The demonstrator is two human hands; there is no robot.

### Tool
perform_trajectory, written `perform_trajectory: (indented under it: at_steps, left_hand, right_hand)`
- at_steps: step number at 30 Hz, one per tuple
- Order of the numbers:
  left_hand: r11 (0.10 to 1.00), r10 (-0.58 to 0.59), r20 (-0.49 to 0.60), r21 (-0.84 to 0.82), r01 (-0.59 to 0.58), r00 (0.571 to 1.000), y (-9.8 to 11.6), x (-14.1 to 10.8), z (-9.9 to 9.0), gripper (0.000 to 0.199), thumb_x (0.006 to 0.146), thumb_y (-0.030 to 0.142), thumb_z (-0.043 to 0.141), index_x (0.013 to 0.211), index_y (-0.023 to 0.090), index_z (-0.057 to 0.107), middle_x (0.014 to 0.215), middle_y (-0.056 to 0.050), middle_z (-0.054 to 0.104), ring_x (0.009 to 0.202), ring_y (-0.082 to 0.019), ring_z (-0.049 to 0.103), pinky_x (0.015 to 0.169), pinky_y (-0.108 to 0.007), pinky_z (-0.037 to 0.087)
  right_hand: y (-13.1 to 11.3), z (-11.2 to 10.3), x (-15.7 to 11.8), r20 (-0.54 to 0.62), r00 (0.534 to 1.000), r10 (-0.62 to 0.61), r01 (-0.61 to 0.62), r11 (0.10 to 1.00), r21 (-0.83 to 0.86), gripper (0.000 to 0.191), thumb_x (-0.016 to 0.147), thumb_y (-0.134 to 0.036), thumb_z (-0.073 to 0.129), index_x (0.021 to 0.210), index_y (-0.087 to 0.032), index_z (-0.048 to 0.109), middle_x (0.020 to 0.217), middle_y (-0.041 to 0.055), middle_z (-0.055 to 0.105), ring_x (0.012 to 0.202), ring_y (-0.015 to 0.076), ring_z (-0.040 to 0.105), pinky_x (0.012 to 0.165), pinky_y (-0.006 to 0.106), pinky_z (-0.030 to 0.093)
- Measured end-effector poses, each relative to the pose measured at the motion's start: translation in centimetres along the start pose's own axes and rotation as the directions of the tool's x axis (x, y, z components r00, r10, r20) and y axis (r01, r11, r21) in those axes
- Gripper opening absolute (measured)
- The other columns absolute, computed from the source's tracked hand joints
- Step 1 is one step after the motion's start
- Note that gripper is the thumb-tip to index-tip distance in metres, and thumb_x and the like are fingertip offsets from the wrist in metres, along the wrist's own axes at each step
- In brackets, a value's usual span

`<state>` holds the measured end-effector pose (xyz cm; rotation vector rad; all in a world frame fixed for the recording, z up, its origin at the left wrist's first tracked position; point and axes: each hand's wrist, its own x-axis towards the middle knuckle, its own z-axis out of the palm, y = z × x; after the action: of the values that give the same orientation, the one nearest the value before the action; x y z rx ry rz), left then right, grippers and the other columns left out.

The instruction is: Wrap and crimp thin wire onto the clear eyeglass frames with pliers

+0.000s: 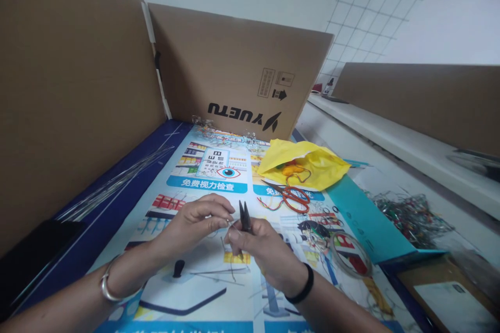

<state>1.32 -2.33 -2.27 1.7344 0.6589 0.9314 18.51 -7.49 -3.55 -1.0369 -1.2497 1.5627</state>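
In the head view, the left hand (203, 217) has its thumb and index finger together on a thin wire (235, 227), just left of the pliers (245, 215). The right hand's fingers are closed round the pliers, whose long axis points away from the person, over the desk (255, 286). Beyond, an open yellow bag (330, 169) holds orange thread (294, 169); scissors (299, 201) lie before it. The box (398, 265) at right holds a brown packet (433, 270).

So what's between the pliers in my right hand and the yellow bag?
In the head view, orange-handled scissors and thin coloured thread lie between the pliers and the yellow bag.
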Motion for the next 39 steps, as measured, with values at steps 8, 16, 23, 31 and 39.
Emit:
perform_trajectory:
  at_steps: [8,16,23,31,39]
  left_hand:
    - [0.951,-0.307,0.087,-0.020,0.310,0.948,0.8,-0.3,1.0,0.029,0.083,0.040,0.048,0.090,0.015,0.062,0.069,-0.002,0.059,0.062,-0.012,0.052,0.056,-0.023,0.041]
    - [0.914,-0.403,-0.047,-0.056,0.401,0.914,-0.2,-0.4,1.7,0.025,0.077,0.040,0.056,0.076,0.014,0.060,0.053,0.002,0.055,0.049,-0.010,0.046,0.048,-0.020,0.033]
    - [0.908,-0.386,0.038,0.196,0.372,0.922,-0.1,-0.2,1.2,0.026,0.080,0.038,0.050,0.069,0.016,0.060,0.058,0.001,0.060,0.047,-0.010,0.051,0.047,-0.020,0.036]
    - [0.818,-0.100,0.333,0.564,-0.113,0.938,-0.6,-2.5,3.0,0.020,0.082,0.024,0.048,0.082,0.023,0.068,0.079,-0.004,0.068,0.076,-0.019,0.063,0.068,-0.026,0.045]
    - [0.837,-0.138,0.298,0.544,-0.050,0.945,-1.0,-2.4,3.7,0.016,0.082,0.025,0.048,0.084,0.023,0.064,0.082,-0.004,0.067,0.078,-0.019,0.061,0.069,-0.027,0.045]
  right_hand:
    - [-0.7,-1.4,0.1,-0.113,0.868,-0.483,0.219,0.577,-0.787,0.017,0.078,-0.023,0.054,0.063,-0.017,0.057,0.062,-0.0008,0.051,0.064,0.0122,0.046,0.062,0.024,0.035]
    - [-0.1,-1.3,0.2,-0.049,0.873,-0.486,0.251,0.533,-0.808,0.018,0.079,-0.023,0.054,0.063,-0.017,0.056,0.060,-0.0020,0.050,0.062,0.0110,0.047,0.060,0.022,0.035]
    - [-0.5,-3.0,0.6,-0.057,0.979,-0.197,0.098,0.693,-0.714,0.026,0.080,-0.032,0.052,0.060,-0.016,0.051,0.054,-0.0056,0.039,0.053,0.0074,0.037,0.048,0.019,0.027]
    - [-0.6,-6.6,1.6,0.019,0.999,-0.026,0.028,0.416,-0.909,0.026,0.075,-0.026,0.054,0.051,-0.016,0.047,0.048,-0.0057,0.038,0.049,0.0074,0.036,0.046,0.021,0.019]
    - [-0.6,-6.1,1.5,-0.010,0.995,-0.097,0.034,0.448,-0.893,0.024,0.076,-0.027,0.055,0.054,-0.016,0.051,0.051,-0.0052,0.041,0.051,0.0081,0.038,0.049,0.022,0.023]
